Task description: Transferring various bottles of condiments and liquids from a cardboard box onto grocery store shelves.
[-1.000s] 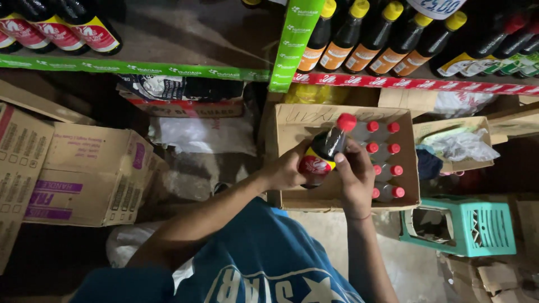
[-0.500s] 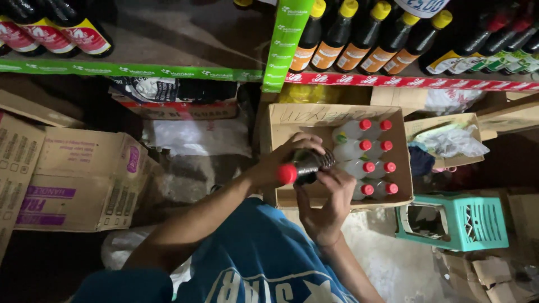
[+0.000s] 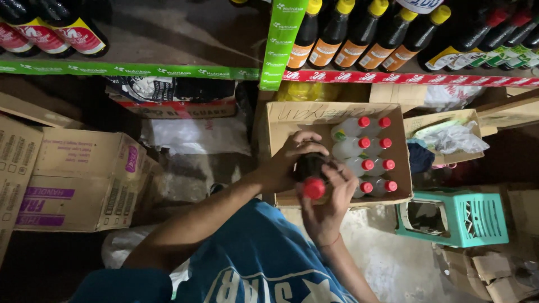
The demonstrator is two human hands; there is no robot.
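Observation:
I hold a dark bottle with a red cap (image 3: 312, 175) in both hands, cap pointing toward me, just over the near-left part of an open cardboard box (image 3: 281, 120). My left hand (image 3: 292, 158) wraps the bottle's body from the left. My right hand (image 3: 328, 207) cups it from below and right, near the cap. Inside the box, several clear bottles with red caps (image 3: 368, 154) lie in two columns on the right side.
Shelves above carry dark bottles with yellow caps (image 3: 359, 33) and red-labelled ones (image 3: 50, 31). Closed cartons (image 3: 84, 179) are stacked at left. A teal plastic stool (image 3: 455, 216) stands at right, with crumpled plastic (image 3: 455, 137) and cardboard scraps (image 3: 494, 269) nearby.
The dark bottle went from upright and raised to tipped with its cap toward me, and came lower and left. My right hand shifted from its side to underneath it.

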